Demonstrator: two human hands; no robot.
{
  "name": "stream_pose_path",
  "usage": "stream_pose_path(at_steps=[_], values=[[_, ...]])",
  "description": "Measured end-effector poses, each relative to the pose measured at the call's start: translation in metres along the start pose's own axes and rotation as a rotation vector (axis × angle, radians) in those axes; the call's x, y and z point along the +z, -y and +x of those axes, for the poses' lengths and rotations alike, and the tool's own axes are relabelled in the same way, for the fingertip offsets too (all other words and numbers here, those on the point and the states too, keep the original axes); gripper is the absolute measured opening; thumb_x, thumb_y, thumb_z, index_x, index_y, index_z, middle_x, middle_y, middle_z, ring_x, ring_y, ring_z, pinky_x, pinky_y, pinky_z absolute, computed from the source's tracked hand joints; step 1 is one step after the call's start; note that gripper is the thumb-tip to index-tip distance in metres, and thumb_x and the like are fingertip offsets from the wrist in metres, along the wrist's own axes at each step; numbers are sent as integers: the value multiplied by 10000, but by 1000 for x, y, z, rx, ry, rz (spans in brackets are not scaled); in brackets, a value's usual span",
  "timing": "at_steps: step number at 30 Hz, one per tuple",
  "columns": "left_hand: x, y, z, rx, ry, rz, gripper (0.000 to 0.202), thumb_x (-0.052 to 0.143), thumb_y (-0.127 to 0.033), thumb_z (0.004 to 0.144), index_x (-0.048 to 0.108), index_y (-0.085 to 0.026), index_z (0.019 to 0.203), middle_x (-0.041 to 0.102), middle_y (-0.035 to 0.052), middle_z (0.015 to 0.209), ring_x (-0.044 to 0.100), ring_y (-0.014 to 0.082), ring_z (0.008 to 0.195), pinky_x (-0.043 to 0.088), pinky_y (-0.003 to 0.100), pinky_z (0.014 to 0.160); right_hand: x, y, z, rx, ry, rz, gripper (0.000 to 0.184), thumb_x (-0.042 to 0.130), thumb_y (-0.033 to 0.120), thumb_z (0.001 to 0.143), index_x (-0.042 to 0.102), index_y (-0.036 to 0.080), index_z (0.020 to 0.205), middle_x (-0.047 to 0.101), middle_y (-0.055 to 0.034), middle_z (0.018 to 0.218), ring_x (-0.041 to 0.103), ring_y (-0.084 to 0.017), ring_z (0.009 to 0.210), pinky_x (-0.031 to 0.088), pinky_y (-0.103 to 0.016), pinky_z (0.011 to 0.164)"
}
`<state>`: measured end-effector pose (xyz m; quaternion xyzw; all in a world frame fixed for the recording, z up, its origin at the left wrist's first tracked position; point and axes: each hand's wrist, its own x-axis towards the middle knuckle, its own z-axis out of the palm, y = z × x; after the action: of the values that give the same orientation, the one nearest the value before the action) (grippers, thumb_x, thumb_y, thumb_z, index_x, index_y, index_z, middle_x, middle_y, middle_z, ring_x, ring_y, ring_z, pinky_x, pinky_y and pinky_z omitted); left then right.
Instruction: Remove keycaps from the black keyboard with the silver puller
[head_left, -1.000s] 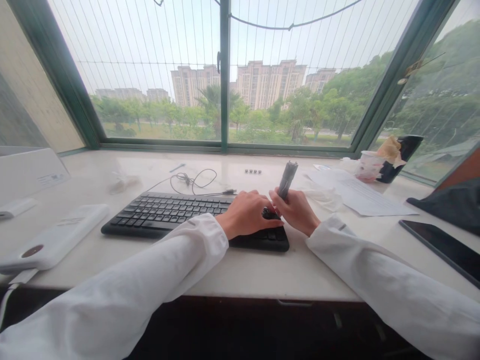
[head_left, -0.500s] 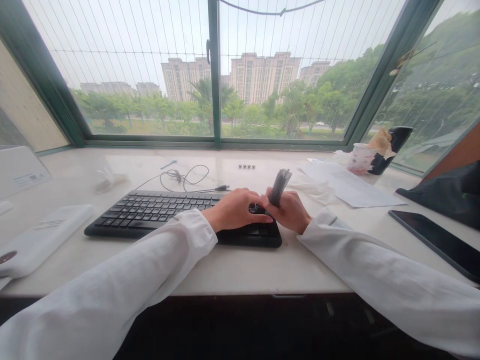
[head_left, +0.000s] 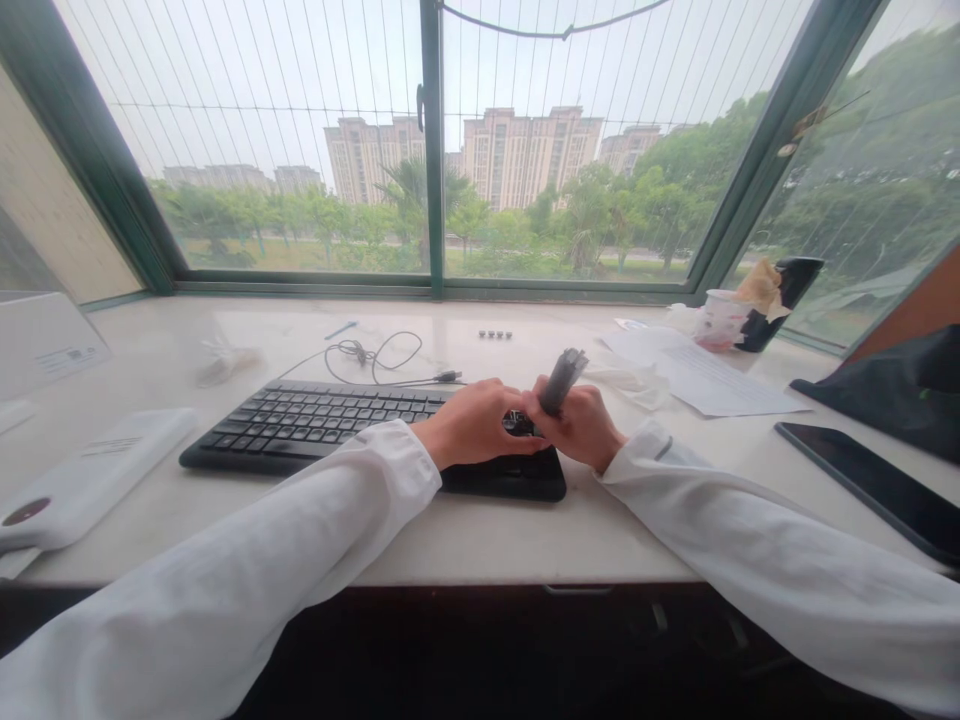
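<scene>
1. Within the last half second, one small change: grey cylinder (head_left: 562, 382) tipped further toward the right, lower end low over the right end of the keyboard (head_left: 300, 430).
2. Beyond the keyboard, a green-framed window (head_left: 431, 150) with tower blocks and trees outside.
3. Beneath the keyboard, a white stone sill (head_left: 487, 540), running past it on both sides.
4. Right of the keyboard, a black tablet (head_left: 862, 490) and a printed sheet (head_left: 720, 375); left of it, a white power bank (head_left: 90, 490).
5. Just behind the keyboard, a coiled black cable (head_left: 367, 355); farther back, a row of four small studs (head_left: 495, 334).
6. Over the keyboard's right end, both hands, close together and touching, white sleeves (head_left: 750, 530) pushed to the wrists.
7. Right hand (head_left: 577, 428): fingers closed firmly around the cylinder's lower part, upper part sticking out above the knuckles.
8. Left hand (head_left: 474, 424): palm down, fingers half curled, tips on a small dark object (head_left: 519, 424) on the keys. Whether it has hold of that object, impossible to tell; the object's shape is too hidden to make out.
</scene>
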<state>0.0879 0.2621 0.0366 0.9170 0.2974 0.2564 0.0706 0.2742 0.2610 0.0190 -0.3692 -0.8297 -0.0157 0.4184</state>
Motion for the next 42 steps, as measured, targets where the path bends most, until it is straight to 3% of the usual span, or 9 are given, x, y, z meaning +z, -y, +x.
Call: stream_pose_path(at_steps=[3, 8, 14, 20, 23, 28, 34, 42], values=[[1, 1, 0, -3, 2, 20, 310, 644, -495, 834, 739, -236, 975, 738, 26, 898, 652, 209, 870, 469, 303, 806, 0, 3, 2, 73, 11, 19, 309, 454, 376, 924, 498, 196, 678, 427, 53, 507, 383, -80, 441, 322, -212, 486], [3, 1, 0, -24, -15, -1, 326, 664, -490, 811, 741, -236, 1000, 739, 32, 953, 655, 215, 887, 475, 310, 812, 2, 8, 5, 219, -35, 34, 393, 463, 414, 914, 397, 204, 589, 390, 50, 484, 372, -93, 473, 314, -228, 506], [3, 0, 1, -29, -24, -19, 298, 678, -480, 802, 748, -235, 958, 746, 14, 967, 655, 213, 904, 475, 319, 842, 7, 9, 8, 409, -84, 105, 383, 479, 392, 881, 416, 201, 554, 483, 27, 492, 465, -119, 507, 346, -245, 528], [4, 1, 1, -37, -29, -7, 311, 681, -497, 804, 756, -232, 948, 747, 22, 1007, 656, 217, 933, 470, 324, 882, 2, 10, 19, 695, -186, 338, 342, 473, 403, 860, 497, 203, 584, 462, 17, 387, 432, -133, 358, 337, -264, 425], [4, 1, 2, -8, -33, -1, 298, 684, -477, 812, 754, -221, 948, 747, 24, 986, 661, 201, 902, 478, 314, 876, -2, 12, 22, 609, -211, 236, 357, 479, 413, 865, 491, 203, 576, 491, 12, 417, 462, -132, 399, 364, -262, 479], [1, -1, 2, 46, -4, 37, 301, 649, -451, 853, 745, -190, 967, 740, 51, 958, 661, 205, 918, 483, 317, 891, -4, 8, 18, 451, -108, 1, 354, 467, 371, 864, 456, 202, 553, 521, 8, 495, 460, -127, 499, 341, -259, 541], [-1, -3, 2, 58, 22, 34, 271, 636, -417, 869, 729, -184, 970, 727, 54, 1006, 656, 212, 967, 486, 320, 911, -3, 7, 14, 421, 2, -38, 366, 498, 346, 829, 377, 204, 514, 443, 21, 458, 378, -115, 485, 282, -260, 497], [-1, -3, 3, 49, 22, 78, 252, 635, -411, 865, 728, -197, 962, 717, 54, 987, 655, 208, 924, 502, 314, 839, -4, 9, 14, 466, 67, 55, 339, 481, 330, 829, 468, 197, 517, 529, 0, 468, 462, -131, 487, 312, -260, 507]])
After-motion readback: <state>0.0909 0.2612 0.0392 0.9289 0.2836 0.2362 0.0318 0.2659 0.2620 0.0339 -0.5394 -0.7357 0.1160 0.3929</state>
